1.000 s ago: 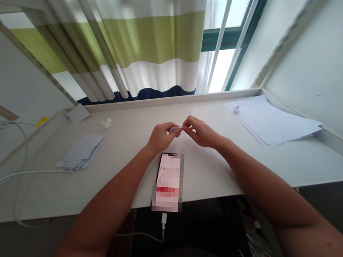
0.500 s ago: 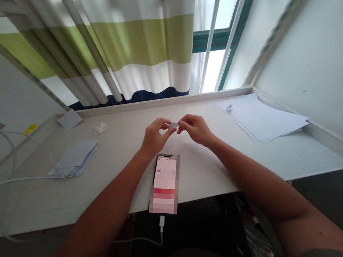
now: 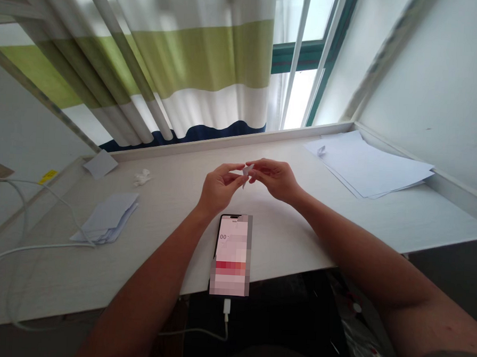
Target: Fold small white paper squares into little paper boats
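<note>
A small folded piece of white paper point(image 3: 246, 171) is held up between my two hands, above the middle of the desk. My left hand point(image 3: 222, 187) pinches it from the left, with the thumb at its lower part. From the other side, my right hand point(image 3: 276, 178) grips it between thumb and fingers. Its exact folds are partly covered by the fingertips. Just below the hands a phone point(image 3: 229, 242) lies at the desk's front edge, its screen lit and partly blurred out.
On the left lie a stack of white paper pieces point(image 3: 107, 217), a crumpled paper point(image 3: 142, 178) and a single square sheet point(image 3: 100, 164). Large white sheets point(image 3: 371, 164) cover the back right, with a small folded paper point(image 3: 322, 151) on them. A white cable point(image 3: 38, 247) loops at left.
The paper has turned from lying nearly level to a more upright, tilted position. My right hand's fingers have moved closer to my left hand's. The view has shifted slightly.
</note>
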